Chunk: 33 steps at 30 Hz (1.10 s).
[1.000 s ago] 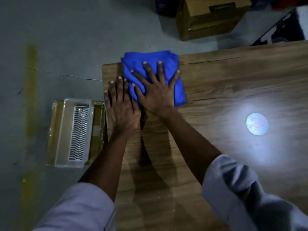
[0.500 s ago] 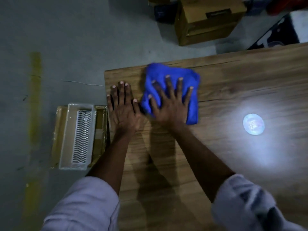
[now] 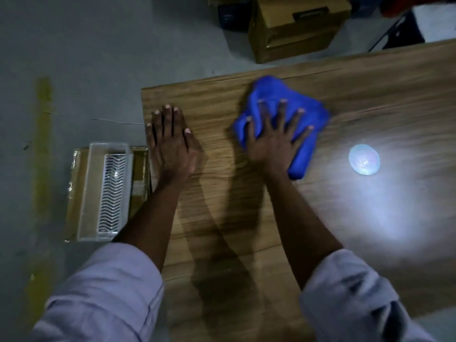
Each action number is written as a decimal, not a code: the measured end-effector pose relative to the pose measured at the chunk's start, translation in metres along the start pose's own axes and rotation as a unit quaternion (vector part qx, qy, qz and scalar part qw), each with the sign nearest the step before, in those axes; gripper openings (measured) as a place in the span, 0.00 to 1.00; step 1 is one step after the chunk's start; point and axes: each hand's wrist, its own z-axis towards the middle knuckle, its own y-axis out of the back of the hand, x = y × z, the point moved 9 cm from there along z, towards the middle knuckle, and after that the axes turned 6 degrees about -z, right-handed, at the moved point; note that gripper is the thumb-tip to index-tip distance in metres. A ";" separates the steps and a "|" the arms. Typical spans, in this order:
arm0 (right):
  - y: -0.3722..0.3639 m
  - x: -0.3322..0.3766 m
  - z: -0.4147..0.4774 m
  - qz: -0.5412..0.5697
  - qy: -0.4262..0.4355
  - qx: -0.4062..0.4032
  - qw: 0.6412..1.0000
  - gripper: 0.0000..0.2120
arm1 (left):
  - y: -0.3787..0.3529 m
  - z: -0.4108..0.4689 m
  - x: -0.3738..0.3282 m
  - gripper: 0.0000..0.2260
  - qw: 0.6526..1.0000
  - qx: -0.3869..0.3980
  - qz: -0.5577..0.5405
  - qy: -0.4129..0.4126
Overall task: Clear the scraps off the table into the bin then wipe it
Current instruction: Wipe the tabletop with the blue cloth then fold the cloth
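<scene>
While the right hand (image 3: pixel 274 144) lies spread flat on top of the blue cloth (image 3: pixel 271 91), fingers straight and fanned, pressing it onto the table (image 3: pixel 382 90) rather than gripping it, the left hand (image 3: pixel 170 146) is just planted palm down by the table's left edge. Its fingers are straight too and it holds nothing. So both hands are open, 1 working and 1 bracing.

The cloth is bunched up near the far edge, and its long side runs diagonally from far-left to near-right. Its edges are motion-blurred, which fits a swipe in progress. No scraps show on the wood, so the clearing half looks done and this is the wipe.

What matters for the next stroke: most of the bare tabletop lies to the right of the cloth and back toward the person. Only the right hand is on the cloth, well apart from the left.

A bright round patch (image 3: pixel 364 159) sits on the table just right of the cloth. It's probably a light spot, but it's too blown out to tell if it's an actual object.

The clear plastic bin (image 3: pixel 108 145) sits on the floor just off the left edge, on a flat piece of cardboard (image 3: pixel 140 169), closest to the left hand.
</scene>
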 end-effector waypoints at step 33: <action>0.055 -0.076 -0.161 0.031 -0.018 0.089 0.995 0.29 | 0.030 -0.200 -0.027 0.27 0.996 -0.014 -0.088 -0.030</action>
